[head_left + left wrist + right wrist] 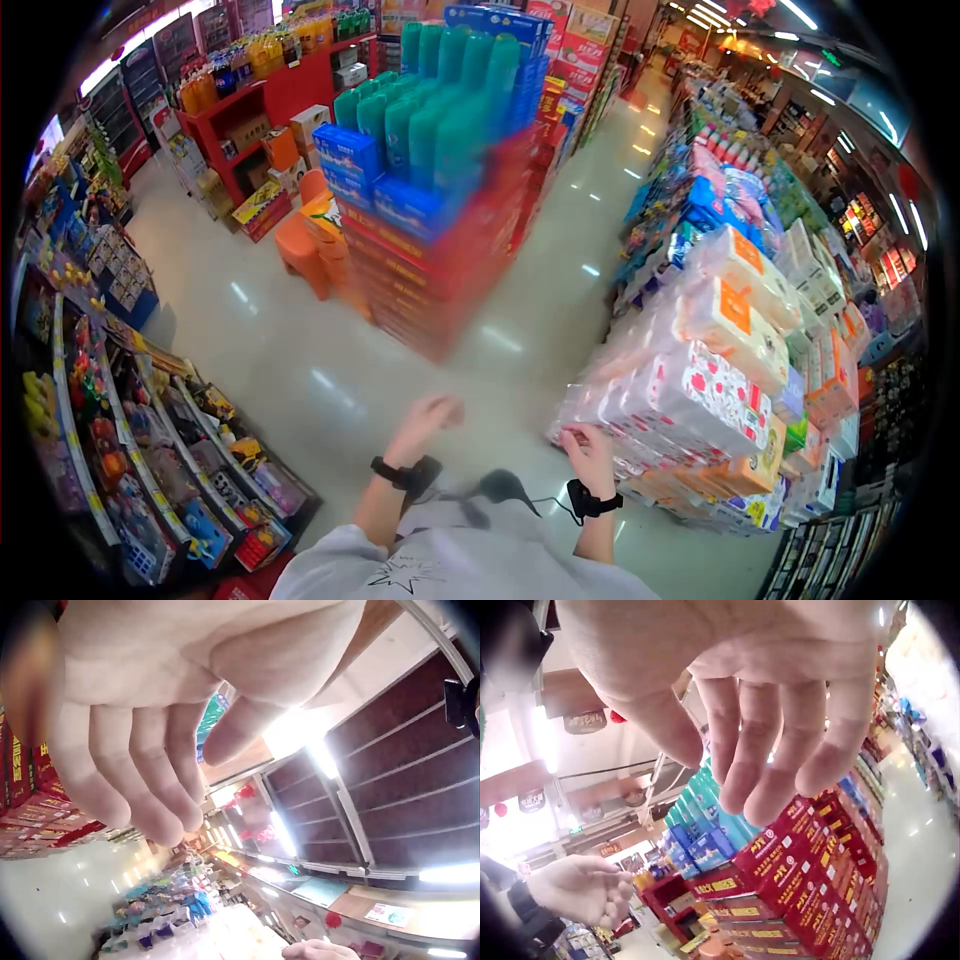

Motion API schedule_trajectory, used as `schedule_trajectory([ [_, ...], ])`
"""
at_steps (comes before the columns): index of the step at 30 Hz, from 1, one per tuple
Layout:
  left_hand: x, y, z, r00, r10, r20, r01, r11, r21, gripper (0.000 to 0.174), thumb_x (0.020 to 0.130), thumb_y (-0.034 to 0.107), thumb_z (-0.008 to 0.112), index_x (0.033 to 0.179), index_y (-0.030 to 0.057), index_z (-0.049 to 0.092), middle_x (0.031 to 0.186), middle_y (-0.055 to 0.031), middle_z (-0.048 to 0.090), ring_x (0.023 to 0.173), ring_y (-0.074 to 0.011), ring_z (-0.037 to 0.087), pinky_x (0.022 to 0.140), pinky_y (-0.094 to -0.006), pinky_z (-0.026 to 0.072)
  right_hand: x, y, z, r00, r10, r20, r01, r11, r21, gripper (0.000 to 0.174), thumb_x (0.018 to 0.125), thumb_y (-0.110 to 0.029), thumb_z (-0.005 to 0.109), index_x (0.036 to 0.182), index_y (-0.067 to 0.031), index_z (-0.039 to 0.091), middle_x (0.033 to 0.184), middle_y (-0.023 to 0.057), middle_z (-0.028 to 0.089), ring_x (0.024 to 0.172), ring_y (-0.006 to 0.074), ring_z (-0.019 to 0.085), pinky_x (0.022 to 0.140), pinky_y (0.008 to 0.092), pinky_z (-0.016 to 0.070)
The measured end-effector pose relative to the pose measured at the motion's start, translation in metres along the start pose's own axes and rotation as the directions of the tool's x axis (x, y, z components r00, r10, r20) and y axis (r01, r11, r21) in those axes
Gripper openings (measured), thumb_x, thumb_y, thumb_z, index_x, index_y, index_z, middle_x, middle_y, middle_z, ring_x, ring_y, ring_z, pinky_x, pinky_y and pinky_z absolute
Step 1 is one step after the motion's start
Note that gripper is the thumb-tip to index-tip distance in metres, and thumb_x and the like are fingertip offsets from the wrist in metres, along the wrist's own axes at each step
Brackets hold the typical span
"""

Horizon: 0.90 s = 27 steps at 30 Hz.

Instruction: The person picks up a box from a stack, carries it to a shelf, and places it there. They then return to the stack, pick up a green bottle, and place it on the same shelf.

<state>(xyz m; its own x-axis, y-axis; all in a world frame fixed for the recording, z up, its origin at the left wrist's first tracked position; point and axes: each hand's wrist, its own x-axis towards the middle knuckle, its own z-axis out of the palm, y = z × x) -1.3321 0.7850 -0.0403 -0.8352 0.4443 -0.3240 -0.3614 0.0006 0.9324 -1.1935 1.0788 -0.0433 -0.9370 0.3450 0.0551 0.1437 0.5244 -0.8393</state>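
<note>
My left hand point(426, 425) hangs in the air over the floor, its fingers loosely bent and holding nothing; its palm and fingers point(127, 750) fill the top of the left wrist view. My right hand point(588, 452) is beside the wrapped paper packs point(690, 400) with red-patterned film; whether it touches them cannot be told. In the right wrist view the right hand's fingers point(761, 742) curve loosely with nothing between them. A stack of red boxes point(410, 270) topped with green bottles point(440, 120) stands ahead.
Shelves of small goods point(150, 440) curve along the left. Orange stools point(300, 245) stand beside the box stack, and a red shelf with drinks point(255, 110) is behind. A pale tiled floor point(480, 370) runs into an aisle between the stack and the paper packs.
</note>
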Motion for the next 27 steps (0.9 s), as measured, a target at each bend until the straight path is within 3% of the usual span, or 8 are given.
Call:
schedule_trajectory([
  [4, 0.043, 0.002, -0.027, 0.993, -0.060, -0.106, 0.060, 0.998, -0.004, 0.028, 0.099, 0.025, 0.052, 0.103, 0.0021, 0.068, 0.091, -0.0062, 0.070, 0.084, -0.0159, 0.067, 0.077, -0.0293, 0.0506, 0.063, 0.032, 0.030, 0.998, -0.021, 0.062, 0.019, 0.999, 0.033, 0.015, 0.090, -0.008, 0.066, 0.102, 0.0012, 0.068, 0.084, 0.0072, 0.071, 0.075, 0.0144, 0.068, 0.070, 0.0271, 0.0533],
  [8, 0.087, 0.026, -0.061, 0.941, -0.067, -0.332, 0.059, 0.998, -0.033, 0.029, 0.095, 0.025, 0.057, 0.103, -0.0004, 0.069, 0.090, -0.0069, 0.070, 0.082, -0.0170, 0.065, 0.072, -0.0303, 0.0508, 0.147, 0.041, 0.043, 0.977, -0.182, 0.112, 0.190, 0.980, -0.063, 0.014, 0.091, -0.009, 0.064, 0.101, 0.0010, 0.068, 0.080, 0.0085, 0.070, 0.074, 0.0135, 0.067, 0.070, 0.0273, 0.0531],
  [11, 0.110, 0.062, -0.088, 0.916, 0.073, -0.395, -0.018, 0.990, 0.142, 0.027, 0.093, 0.022, 0.057, 0.099, -0.0010, 0.069, 0.089, -0.0066, 0.070, 0.078, -0.0160, 0.065, 0.069, -0.0303, 0.0504, 0.212, 0.008, 0.050, 0.979, -0.009, 0.204, -0.020, 0.990, 0.141, 0.014, 0.092, -0.008, 0.063, 0.101, 0.0007, 0.068, 0.080, 0.0073, 0.070, 0.075, 0.0126, 0.066, 0.071, 0.0274, 0.0529],
  [12, 0.117, 0.079, -0.093, 0.889, 0.039, -0.456, 0.024, 0.991, 0.130, 0.026, 0.097, 0.024, 0.052, 0.103, 0.0025, 0.066, 0.090, -0.0081, 0.070, 0.081, -0.0161, 0.068, 0.073, -0.0275, 0.0516, 0.233, 0.010, 0.064, 0.981, -0.107, 0.161, 0.057, 0.956, 0.287, 0.013, 0.093, -0.008, 0.062, 0.101, 0.0002, 0.068, 0.082, 0.0060, 0.071, 0.076, 0.0117, 0.066, 0.072, 0.0268, 0.0524],
  [16, 0.144, 0.111, -0.120, 0.794, 0.146, -0.590, -0.090, 0.988, 0.124, 0.024, 0.096, 0.020, 0.052, 0.106, 0.0012, 0.064, 0.090, -0.0095, 0.069, 0.080, -0.0174, 0.068, 0.071, -0.0277, 0.0522, 0.293, -0.045, 0.098, 0.944, -0.208, 0.256, 0.074, 0.889, 0.452, 0.013, 0.092, -0.009, 0.064, 0.101, 0.0004, 0.068, 0.087, 0.0059, 0.071, 0.079, 0.0123, 0.066, 0.072, 0.0272, 0.0516],
  [19, 0.159, 0.128, -0.131, 0.721, 0.115, -0.684, -0.078, 0.993, 0.085, 0.024, 0.096, 0.020, 0.052, 0.107, 0.0016, 0.064, 0.090, -0.0093, 0.069, 0.083, -0.0174, 0.068, 0.071, -0.0278, 0.0524, 0.317, -0.097, 0.103, 0.879, -0.358, 0.315, 0.223, 0.893, 0.392, 0.014, 0.090, -0.009, 0.066, 0.100, 0.0002, 0.068, 0.088, 0.0075, 0.071, 0.078, 0.0144, 0.066, 0.071, 0.0283, 0.0517],
  [23, 0.180, 0.152, -0.164, 0.650, 0.164, -0.742, -0.140, 0.986, 0.095, 0.024, 0.096, 0.019, 0.051, 0.108, 0.0023, 0.064, 0.093, -0.0083, 0.068, 0.088, -0.0176, 0.067, 0.072, -0.0292, 0.0526, 0.334, -0.119, 0.132, 0.835, -0.438, 0.332, 0.212, 0.814, 0.540, 0.015, 0.088, -0.011, 0.067, 0.100, -0.0007, 0.069, 0.087, 0.0089, 0.070, 0.078, 0.0167, 0.067, 0.071, 0.0298, 0.0522],
  [27, 0.225, 0.174, -0.237, 0.578, 0.255, -0.775, -0.198, 0.965, 0.169, 0.024, 0.096, 0.018, 0.052, 0.109, 0.0024, 0.063, 0.101, -0.0075, 0.068, 0.094, -0.0170, 0.065, 0.075, -0.0310, 0.0517, 0.349, -0.146, 0.169, 0.824, -0.449, 0.345, 0.196, 0.797, 0.571, 0.014, 0.086, -0.007, 0.069, 0.100, -0.0025, 0.069, 0.088, 0.0088, 0.069, 0.077, 0.0168, 0.066, 0.070, 0.0299, 0.0533],
])
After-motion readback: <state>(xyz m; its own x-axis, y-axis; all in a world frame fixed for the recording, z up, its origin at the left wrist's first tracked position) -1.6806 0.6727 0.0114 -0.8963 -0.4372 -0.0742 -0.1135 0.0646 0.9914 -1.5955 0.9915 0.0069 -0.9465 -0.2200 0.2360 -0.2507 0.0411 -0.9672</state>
